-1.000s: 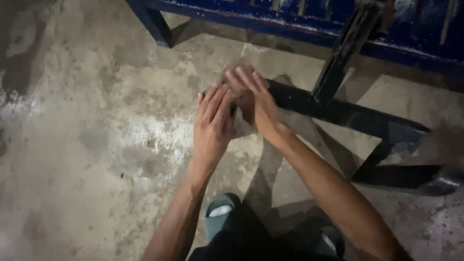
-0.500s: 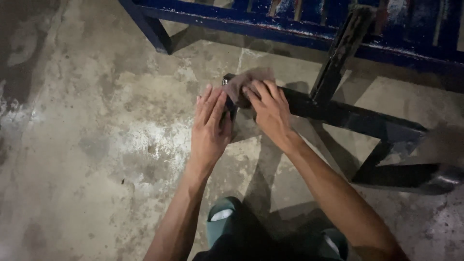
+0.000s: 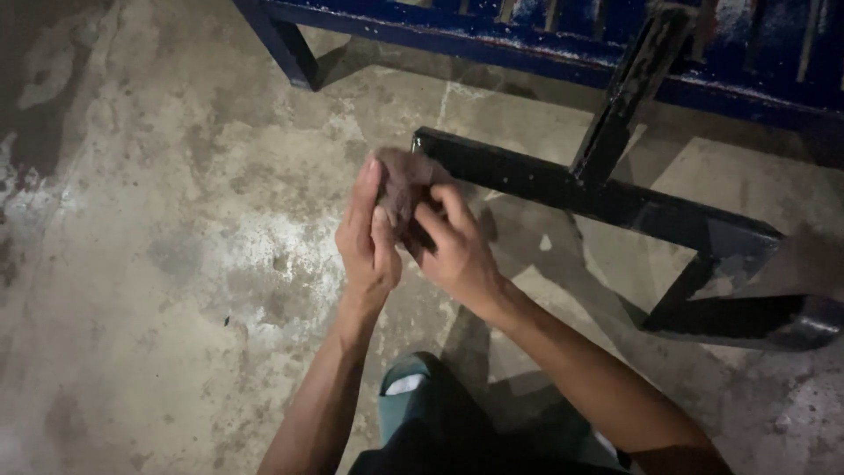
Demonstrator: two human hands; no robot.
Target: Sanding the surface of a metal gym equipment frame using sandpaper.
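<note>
Both hands meet just above centre of the frame, w/ a small brownish-grey wad (image 3: 403, 180), prob. a rag or abrasive pad (too blurred to tell which), held between them. Left hand (image 3: 367, 237) stands edge-on, fingers straight & together, pointing to the top of the frame, flat against the wad's left side. Right hand (image 3: 457, 255) comes in from lower right, fingers curled over the wad's lower right part, thumb side toward the left hand; so the wad is pinched between the two palms/fingers, its top poking out above the fingertips. Wad sits just left of the near end of a black metal bar (image 3: 598, 189), which runs from centre down to the right edge; can't tell if wad touches the bar end, looks v. close. A black upright post (image 3: 629, 92) rises from that bar toward top right. Behind it, across the top of the frame, a blue painted frame (image 3: 492, 40) w/ chipped paint, one blue leg (image 3: 286, 48) coming down at upper left-centre. At far right a dark rounded base piece (image 3: 774, 321) lies on the ground. Concrete floor (image 3: 149, 264) is stained, w/ a pale worn patch left of the hands. At bottom centre, a teal slipper (image 3: 413, 396) shows between the forearms.
</note>
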